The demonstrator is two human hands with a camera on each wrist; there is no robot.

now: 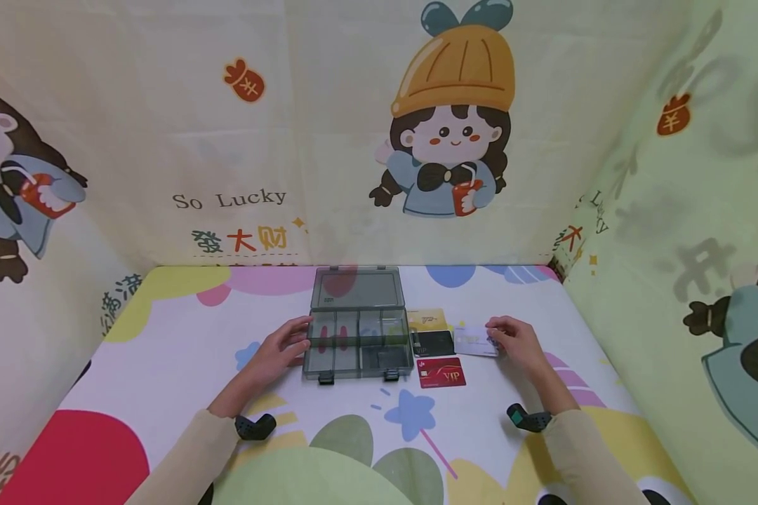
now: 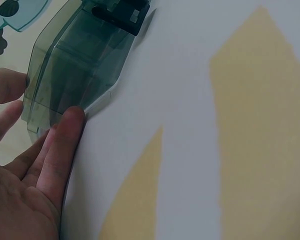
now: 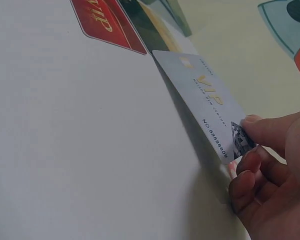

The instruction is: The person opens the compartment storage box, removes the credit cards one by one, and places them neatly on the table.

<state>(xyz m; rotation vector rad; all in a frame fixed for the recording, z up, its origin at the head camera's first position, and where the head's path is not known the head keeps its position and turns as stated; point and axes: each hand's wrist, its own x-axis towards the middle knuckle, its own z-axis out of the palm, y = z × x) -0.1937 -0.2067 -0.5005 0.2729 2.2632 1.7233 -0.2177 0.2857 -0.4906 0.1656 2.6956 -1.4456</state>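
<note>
A clear grey plastic compartment box lies on the table with its lid raised and leaning back. My left hand touches the box's left side; in the left wrist view its fingers rest against the side wall. On the other side, my right hand pinches a pale silver VIP card by its right end, thumb on top. The right wrist view shows that card tilted, with a shadow beneath. Next to the box are a black VIP card, a gold card and a red VIP card.
The tabletop is covered by a cartoon-print cloth. Behind it stands a printed fabric backdrop, with similar fabric down the right side. Two black latches hang at the box's front edge, one of them a small clip.
</note>
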